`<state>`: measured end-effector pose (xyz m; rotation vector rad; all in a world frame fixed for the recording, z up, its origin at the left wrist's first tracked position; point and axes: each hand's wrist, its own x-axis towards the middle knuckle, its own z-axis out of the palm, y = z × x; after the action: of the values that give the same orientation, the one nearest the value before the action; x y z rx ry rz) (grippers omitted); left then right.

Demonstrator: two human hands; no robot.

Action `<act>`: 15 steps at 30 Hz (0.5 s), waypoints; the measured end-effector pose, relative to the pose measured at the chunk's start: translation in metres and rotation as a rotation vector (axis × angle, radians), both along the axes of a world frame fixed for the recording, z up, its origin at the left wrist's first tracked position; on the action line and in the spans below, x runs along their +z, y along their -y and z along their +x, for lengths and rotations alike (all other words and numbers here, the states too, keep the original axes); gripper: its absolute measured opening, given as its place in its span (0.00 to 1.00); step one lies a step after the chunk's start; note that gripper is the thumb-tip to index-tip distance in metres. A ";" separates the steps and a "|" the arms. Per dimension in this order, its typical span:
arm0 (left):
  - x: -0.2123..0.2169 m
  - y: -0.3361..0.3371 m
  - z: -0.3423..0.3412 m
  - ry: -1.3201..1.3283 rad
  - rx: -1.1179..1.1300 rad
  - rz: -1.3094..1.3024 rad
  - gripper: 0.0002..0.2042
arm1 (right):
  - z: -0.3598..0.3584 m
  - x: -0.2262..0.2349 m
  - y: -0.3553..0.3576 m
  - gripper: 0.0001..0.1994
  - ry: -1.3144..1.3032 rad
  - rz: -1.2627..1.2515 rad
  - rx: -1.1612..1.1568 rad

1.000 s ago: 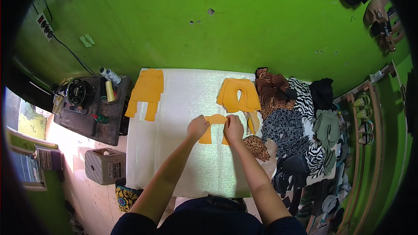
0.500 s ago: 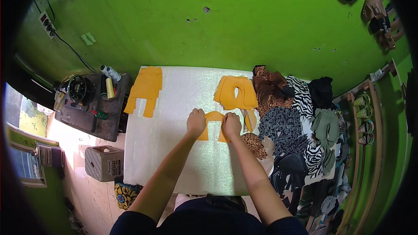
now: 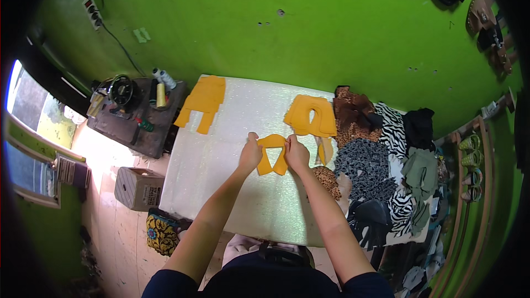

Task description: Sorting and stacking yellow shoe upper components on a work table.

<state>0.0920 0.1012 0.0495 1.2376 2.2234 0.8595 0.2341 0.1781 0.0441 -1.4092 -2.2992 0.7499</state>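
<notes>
A U-shaped mustard-yellow cut piece (image 3: 272,140) hangs between my two hands over the middle of the table (image 3: 221,157). Its two legs bend inward and meet at the bottom, around a triangular gap. My left hand (image 3: 252,155) is closed on its left upper edge; my right hand (image 3: 297,155) pinches its right upper corner. Beyond my right hand lies a stack of similar yellow pieces (image 3: 297,117). More yellow pieces (image 3: 207,95) lie overlapped at the table's far left corner. The material could be fabric or synthetic leather; I cannot tell.
Leopard-print (image 3: 353,121), zebra-print (image 3: 391,127), grey patterned (image 3: 364,165) and olive pieces (image 3: 418,174) are heaped on the right. To the left stands a sewing machine table (image 3: 130,132) with thread spools, beside a grey box-shaped stool (image 3: 138,189). A wooden rack (image 3: 487,187) holds sandals at right.
The yellow piece's legs have swung inward from hanging apart to meeting at the bottom. My hands still hold its sides. The whole view has shifted and tilted slightly.
</notes>
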 end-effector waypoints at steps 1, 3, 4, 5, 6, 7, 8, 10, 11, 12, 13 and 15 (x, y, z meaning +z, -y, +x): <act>-0.001 0.005 -0.005 0.007 0.020 0.039 0.16 | -0.004 0.000 0.003 0.07 -0.008 -0.001 0.008; -0.004 0.017 -0.020 0.026 0.041 0.049 0.17 | -0.018 0.000 0.013 0.07 0.004 -0.015 0.011; -0.005 0.019 -0.027 0.056 0.049 0.061 0.17 | -0.025 -0.001 0.017 0.07 -0.002 -0.007 0.018; -0.007 0.019 -0.036 0.051 0.054 0.070 0.17 | -0.031 -0.001 0.019 0.07 0.005 0.005 0.024; -0.009 0.019 -0.045 0.066 0.037 0.050 0.18 | -0.039 -0.001 0.019 0.07 0.012 0.016 0.028; -0.011 0.024 -0.058 0.079 0.023 0.021 0.18 | -0.050 0.005 0.020 0.07 0.037 0.024 0.039; -0.013 0.024 -0.071 0.075 0.027 0.023 0.18 | -0.061 0.011 0.020 0.07 0.032 0.026 0.043; -0.015 0.020 -0.095 0.084 0.016 0.044 0.18 | -0.085 0.022 0.018 0.08 0.052 0.012 0.031; -0.015 0.022 -0.109 0.087 0.009 0.045 0.18 | -0.097 0.023 0.017 0.09 0.065 -0.001 0.004; -0.015 0.025 -0.123 0.057 0.016 0.036 0.18 | -0.111 0.021 0.022 0.09 0.068 -0.001 -0.002; -0.013 0.023 -0.136 0.027 0.029 0.037 0.18 | -0.126 0.021 0.023 0.09 0.055 -0.016 -0.017; -0.010 0.029 -0.162 0.020 0.042 0.045 0.18 | -0.152 0.020 0.030 0.09 0.078 -0.076 -0.053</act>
<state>-0.0700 0.0727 0.0399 1.2007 2.2331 0.9386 0.0817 0.1484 0.0640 -1.5528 -2.3040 0.7865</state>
